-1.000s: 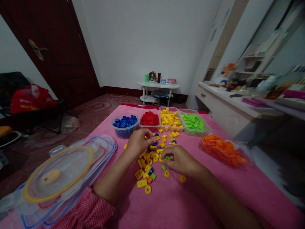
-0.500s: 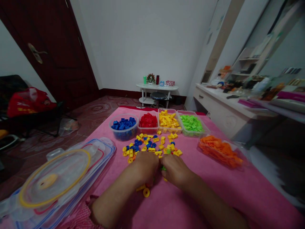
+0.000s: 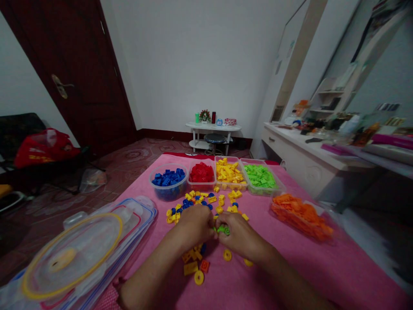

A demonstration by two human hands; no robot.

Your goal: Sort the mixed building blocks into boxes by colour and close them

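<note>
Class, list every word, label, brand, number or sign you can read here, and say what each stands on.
No text can be read.
Red bag: yellow marks, perhaps lettering, too blurred to read.
Blue clock-like item: too small to read.
Bottles on the dresser: too blurred.
Loose pieces: no lettering discernible.

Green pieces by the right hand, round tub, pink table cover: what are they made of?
Green pieces: probably moulded plastic, from their even, solid colour; finish unclear, partly hidden.
Round tub: likely clear, smooth plastic; the blue pieces show through its wall.
Pink table cover: seems to be matte fabric, soft-toned without glare; fibre can't be told.
</note>
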